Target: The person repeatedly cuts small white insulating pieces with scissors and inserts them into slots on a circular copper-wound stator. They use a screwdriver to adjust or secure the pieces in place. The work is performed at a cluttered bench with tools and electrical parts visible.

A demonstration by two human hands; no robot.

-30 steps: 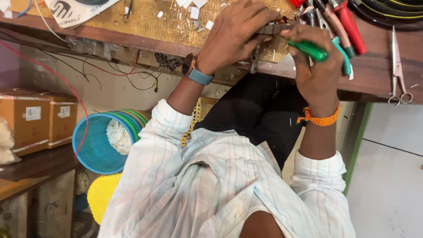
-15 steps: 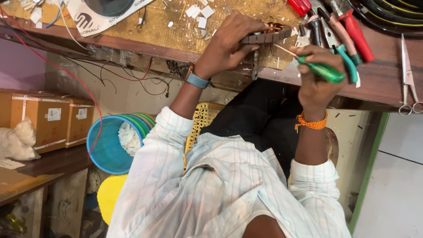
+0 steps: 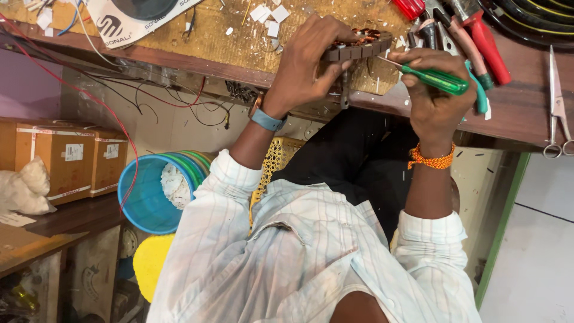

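Single head-worn view, steeply downward, close over workbench edge (image 3: 179,60), picture inverted

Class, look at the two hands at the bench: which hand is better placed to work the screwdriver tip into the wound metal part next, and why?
Probably the right hand: it grips the green screwdriver, tip pointing at the copper-wound stator. The left hand is occupied clasping that part at the workbench edge.

Blue bucket (image 3: 146,194) beside brown cartons (image 3: 66,158), scissors (image 3: 557,104) and red-handled pliers (image 3: 481,39) on the bench

Screwdriver (image 3: 435,79) handle glossy green plastic; stator (image 3: 357,48) dull metal, copper windings probably; workbench (image 3: 526,113) worn wood.
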